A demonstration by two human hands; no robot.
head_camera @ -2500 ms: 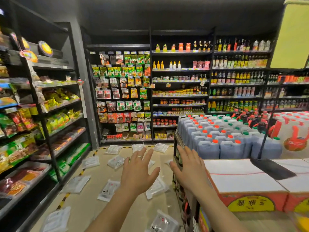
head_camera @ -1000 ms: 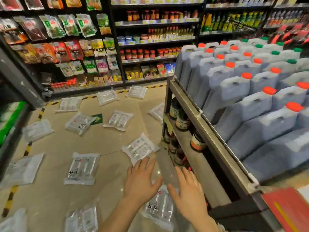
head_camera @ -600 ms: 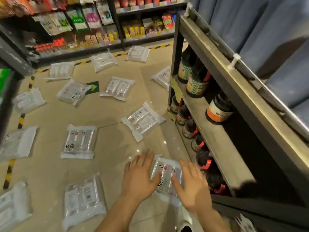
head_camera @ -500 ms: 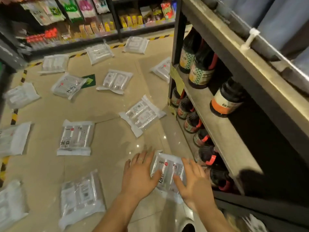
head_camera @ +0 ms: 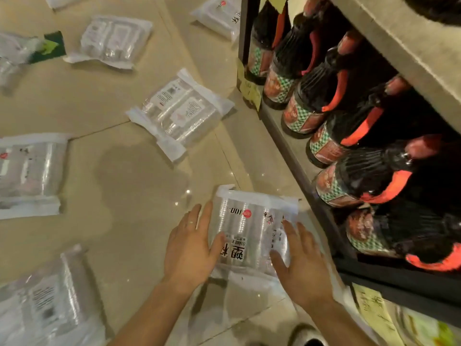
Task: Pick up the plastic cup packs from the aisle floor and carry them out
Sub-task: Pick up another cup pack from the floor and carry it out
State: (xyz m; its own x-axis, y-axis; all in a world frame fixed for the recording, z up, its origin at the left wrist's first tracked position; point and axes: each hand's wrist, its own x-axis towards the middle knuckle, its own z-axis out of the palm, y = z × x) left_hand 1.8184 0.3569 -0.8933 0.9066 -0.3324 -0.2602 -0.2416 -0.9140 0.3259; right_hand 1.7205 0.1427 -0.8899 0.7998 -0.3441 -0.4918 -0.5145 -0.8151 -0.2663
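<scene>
- fingers [head_camera: 205, 216] are held straight and spread, gripping nothing.
- dark bottles [head_camera: 309, 93] are stored on the shelf [head_camera: 273, 121].
- cup pack [head_camera: 252, 228] is flanked by left hand [head_camera: 192, 248] and right hand [head_camera: 303, 265].

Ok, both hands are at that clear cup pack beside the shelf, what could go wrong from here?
The clear plastic cup pack is slick film, and the left hand and right hand meet it with flat, open fingers, so it may slip. The dark bottles with red handles stand beside the right hand; a swing could knock one. More clear packs lie on the glossy beige floor, easy to tread on.
</scene>
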